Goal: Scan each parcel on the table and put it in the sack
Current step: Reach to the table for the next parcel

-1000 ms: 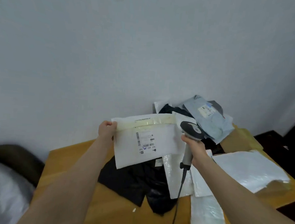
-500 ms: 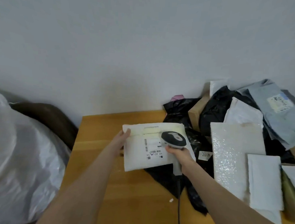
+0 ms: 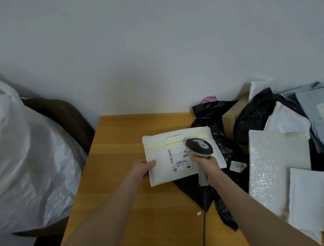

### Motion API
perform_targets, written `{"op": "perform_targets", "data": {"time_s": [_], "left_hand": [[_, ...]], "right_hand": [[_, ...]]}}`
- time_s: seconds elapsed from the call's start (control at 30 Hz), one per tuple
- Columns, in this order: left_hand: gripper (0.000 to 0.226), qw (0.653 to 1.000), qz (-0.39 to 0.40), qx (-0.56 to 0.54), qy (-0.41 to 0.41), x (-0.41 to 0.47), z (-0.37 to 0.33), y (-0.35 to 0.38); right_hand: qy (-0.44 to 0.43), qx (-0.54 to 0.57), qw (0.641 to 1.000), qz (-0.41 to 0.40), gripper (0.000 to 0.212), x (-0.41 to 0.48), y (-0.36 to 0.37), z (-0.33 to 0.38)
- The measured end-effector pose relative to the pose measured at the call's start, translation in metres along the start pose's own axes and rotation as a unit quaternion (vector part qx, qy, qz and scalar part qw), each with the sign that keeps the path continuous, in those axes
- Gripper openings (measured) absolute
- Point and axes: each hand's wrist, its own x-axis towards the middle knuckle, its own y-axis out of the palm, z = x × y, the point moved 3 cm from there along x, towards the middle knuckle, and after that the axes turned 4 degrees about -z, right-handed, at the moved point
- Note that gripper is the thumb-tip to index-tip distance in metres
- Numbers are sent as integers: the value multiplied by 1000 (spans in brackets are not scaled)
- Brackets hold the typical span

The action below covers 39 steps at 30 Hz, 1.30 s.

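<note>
Above the wooden counter [image 3: 118, 176], the left hand [image 3: 142, 167] grips one white padded parcel [image 3: 166, 169] by its near-left corner while the right hand [image 3: 206, 162] clasps one corded scanner [image 3: 199, 148] over the parcel's label. One white sack [image 3: 26, 154] bulges left of the counter; a heap of parcels [image 3: 278, 165], black, white, grey and brown, lies right of the held parcel.

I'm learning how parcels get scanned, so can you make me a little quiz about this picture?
1. True or false: the left hand holds the white padded envelope with a printed label by its left edge.
2. What does the right hand grip? A) a pen B) the grey and black corded barcode scanner C) a roll of tape
3. Fill in: the big white plastic sack sits to the ____ of the wooden table.

Key
1. True
2. B; its head hangs over the envelope's label.
3. left
</note>
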Motion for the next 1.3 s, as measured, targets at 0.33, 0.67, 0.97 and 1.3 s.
{"op": "perform_targets", "data": {"time_s": [0.33,0.67,0.97,1.3], "left_hand": [[29,991,-41,-8,126,-38,-61,-21],[36,980,-85,-13,179,-79,-69,-40],[33,976,-97,-33,192,-97,-69,-41],[30,971,-108,-59,204,-119,-70,-41]], "right_hand": [[-69,-67,995,-22,16,-92,-18,-4],[-108,-103,988,25,17,-152,-18,0],[-96,-69,992,39,13,-167,-25,8],[-111,-53,991,51,17,-178,-29,10]]}}
